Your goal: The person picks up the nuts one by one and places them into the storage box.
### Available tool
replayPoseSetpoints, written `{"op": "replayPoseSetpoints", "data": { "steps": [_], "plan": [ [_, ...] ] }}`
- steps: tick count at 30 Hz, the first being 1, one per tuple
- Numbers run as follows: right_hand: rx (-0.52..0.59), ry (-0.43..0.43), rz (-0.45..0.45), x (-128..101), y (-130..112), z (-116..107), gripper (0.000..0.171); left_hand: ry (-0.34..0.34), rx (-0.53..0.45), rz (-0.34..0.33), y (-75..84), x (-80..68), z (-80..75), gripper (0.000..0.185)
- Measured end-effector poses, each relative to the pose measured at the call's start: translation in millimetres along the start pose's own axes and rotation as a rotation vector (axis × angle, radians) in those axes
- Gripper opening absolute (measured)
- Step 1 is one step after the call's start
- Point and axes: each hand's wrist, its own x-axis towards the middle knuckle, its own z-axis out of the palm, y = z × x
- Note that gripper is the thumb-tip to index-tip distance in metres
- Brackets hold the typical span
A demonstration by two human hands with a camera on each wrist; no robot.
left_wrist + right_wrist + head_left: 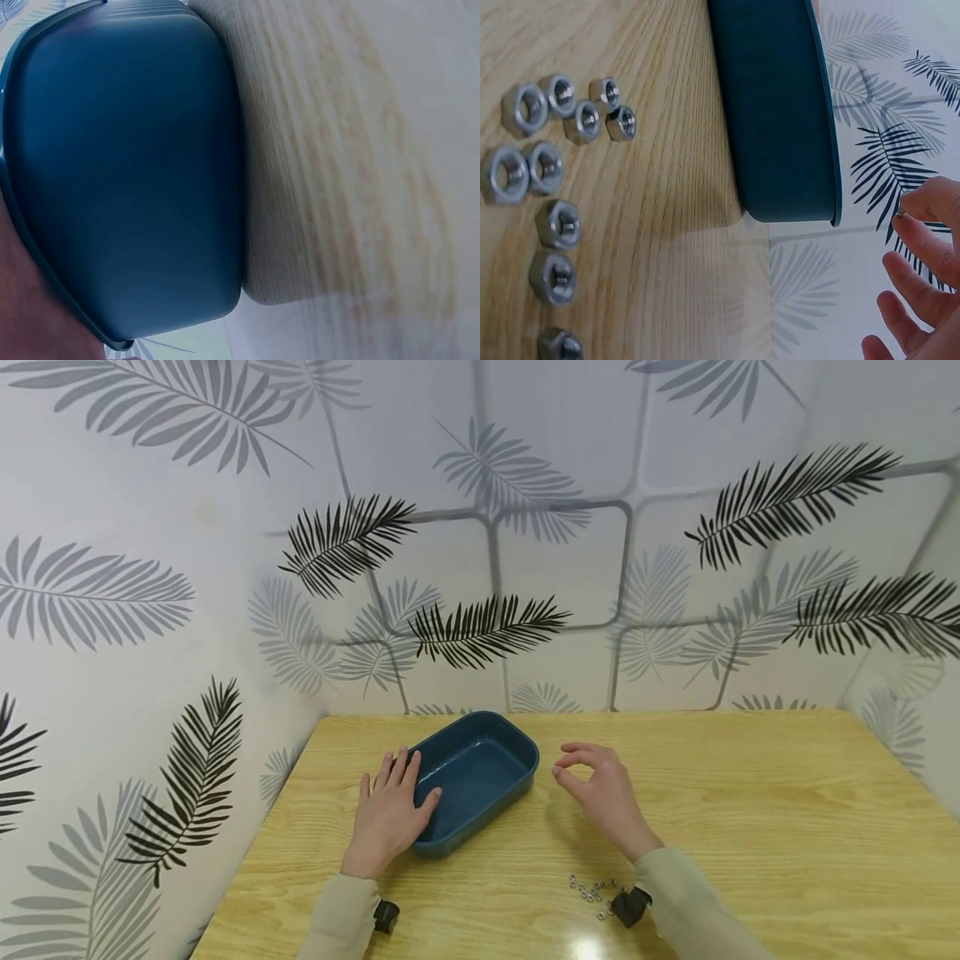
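Just left of the right hand [606, 787] sits the blue dish [480, 777], long axis running near-left to far-right. That hand pinches 1 tiny metallic piece [901, 213]; the left hand [388, 817], fingers spread, touches the dish's left rim. Loose nuts [550, 226] lie nearer the person.

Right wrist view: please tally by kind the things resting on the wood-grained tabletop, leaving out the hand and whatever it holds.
Silver hexagonal metal nuts: 10, one cut off by the frame's lower edge
Dark blue rectangular container with rounded corners: 1
Total: 11
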Motion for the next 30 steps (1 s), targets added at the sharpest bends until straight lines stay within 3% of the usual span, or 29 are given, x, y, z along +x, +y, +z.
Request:
{"op": "replayPoseSetpoints", "data": {
  "steps": [10, 30],
  "plan": [
    [-0.002, -0.009, -0.03, 3, -2, 5, 0.007, -0.022, 0.011, -0.006, -0.2, 0.6, -0.1, 0.074],
    [0.026, -0.022, -0.038, 7, -9, 17, 0.006, 0.009, 0.009, 0.005, -0.6, -1.1, 1.8, 0.073]
  ]
}}
